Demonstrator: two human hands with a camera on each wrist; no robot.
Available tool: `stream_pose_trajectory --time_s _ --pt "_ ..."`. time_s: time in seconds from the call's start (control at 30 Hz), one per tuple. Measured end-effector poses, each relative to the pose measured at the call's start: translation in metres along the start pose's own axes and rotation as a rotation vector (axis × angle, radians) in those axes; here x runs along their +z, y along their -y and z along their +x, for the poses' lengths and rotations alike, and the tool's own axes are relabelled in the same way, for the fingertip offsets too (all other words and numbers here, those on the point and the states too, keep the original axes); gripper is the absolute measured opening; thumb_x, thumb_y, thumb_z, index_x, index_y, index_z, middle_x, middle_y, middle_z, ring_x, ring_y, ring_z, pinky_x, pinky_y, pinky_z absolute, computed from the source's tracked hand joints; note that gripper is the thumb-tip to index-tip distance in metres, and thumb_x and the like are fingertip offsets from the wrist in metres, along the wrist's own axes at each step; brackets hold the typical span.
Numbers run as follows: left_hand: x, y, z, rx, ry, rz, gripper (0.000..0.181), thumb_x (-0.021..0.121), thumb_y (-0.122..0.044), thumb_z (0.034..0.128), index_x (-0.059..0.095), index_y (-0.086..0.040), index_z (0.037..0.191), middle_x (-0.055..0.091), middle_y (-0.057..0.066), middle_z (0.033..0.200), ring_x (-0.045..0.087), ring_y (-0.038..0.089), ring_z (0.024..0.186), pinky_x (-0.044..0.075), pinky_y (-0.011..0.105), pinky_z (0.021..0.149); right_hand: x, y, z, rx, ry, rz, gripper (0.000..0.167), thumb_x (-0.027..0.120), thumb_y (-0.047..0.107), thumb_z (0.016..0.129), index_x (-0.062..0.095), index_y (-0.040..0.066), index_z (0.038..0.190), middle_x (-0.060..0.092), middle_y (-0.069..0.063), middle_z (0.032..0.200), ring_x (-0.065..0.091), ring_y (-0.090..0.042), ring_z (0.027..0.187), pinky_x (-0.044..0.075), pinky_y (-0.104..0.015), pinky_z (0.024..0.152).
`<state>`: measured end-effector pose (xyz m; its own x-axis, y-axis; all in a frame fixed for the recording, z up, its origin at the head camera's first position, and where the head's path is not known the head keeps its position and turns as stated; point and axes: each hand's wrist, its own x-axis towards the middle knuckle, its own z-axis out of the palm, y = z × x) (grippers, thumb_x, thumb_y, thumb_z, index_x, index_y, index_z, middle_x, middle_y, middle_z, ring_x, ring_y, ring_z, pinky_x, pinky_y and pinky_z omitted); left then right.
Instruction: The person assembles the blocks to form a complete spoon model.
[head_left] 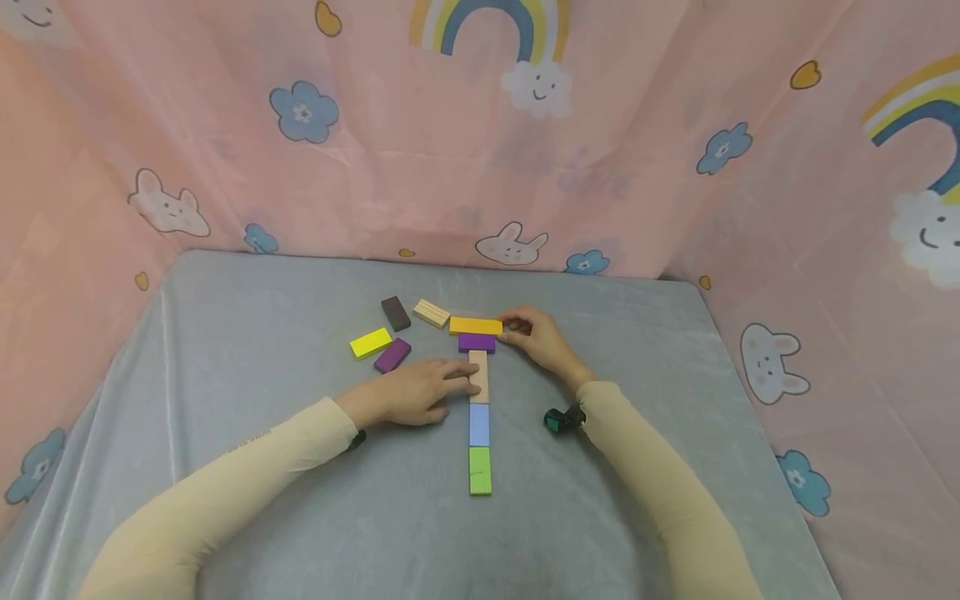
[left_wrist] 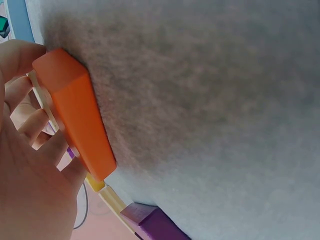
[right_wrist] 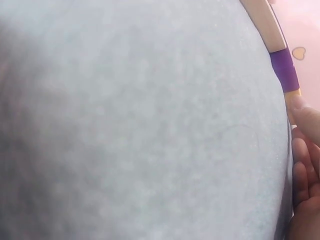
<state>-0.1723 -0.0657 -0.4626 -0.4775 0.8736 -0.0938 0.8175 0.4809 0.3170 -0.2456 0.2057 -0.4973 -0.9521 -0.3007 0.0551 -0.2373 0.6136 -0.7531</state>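
A column of wooden blocks lies on the grey cloth in the head view: green (head_left: 480,472), light blue (head_left: 479,425), tan (head_left: 482,379) and purple (head_left: 477,342). Across its far end sits an amber block (head_left: 476,326), whose right end my right hand (head_left: 543,342) pinches between thumb and fingers. My left hand (head_left: 408,392) touches the tan block with two fingertips. Beneath that palm, the left wrist view shows an orange block (left_wrist: 80,117) held with the thumb against one end; the head view hides it. Purple (right_wrist: 286,70) and tan appear edge-on in the right wrist view.
Left of the column's far end lie loose blocks: yellow (head_left: 371,343), dark purple (head_left: 393,356), dark brown (head_left: 396,313) and striped light wood (head_left: 432,313). The grey cloth-covered table (head_left: 600,517) meets a pink patterned curtain (head_left: 420,183) at the back.
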Motion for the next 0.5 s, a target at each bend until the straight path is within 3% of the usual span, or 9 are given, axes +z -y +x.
stream_pose_trajectory --time_s 0.5 --pt "0.0015 0.0009 0.0004 -0.004 -0.005 -0.009 0.049 0.058 -0.019 0.0962 0.048 -0.024 0.144 0.034 0.004 0.160 0.040 0.026 0.146 0.035 0.045 0.120 -0.0004 0.0005 0.0012 0.002 0.008 0.010 0.031 0.074 0.018 0.089 0.069 0.009 0.119 0.066 -0.010 0.116 0.060 -0.023 0.103 0.049 -0.037 0.094"
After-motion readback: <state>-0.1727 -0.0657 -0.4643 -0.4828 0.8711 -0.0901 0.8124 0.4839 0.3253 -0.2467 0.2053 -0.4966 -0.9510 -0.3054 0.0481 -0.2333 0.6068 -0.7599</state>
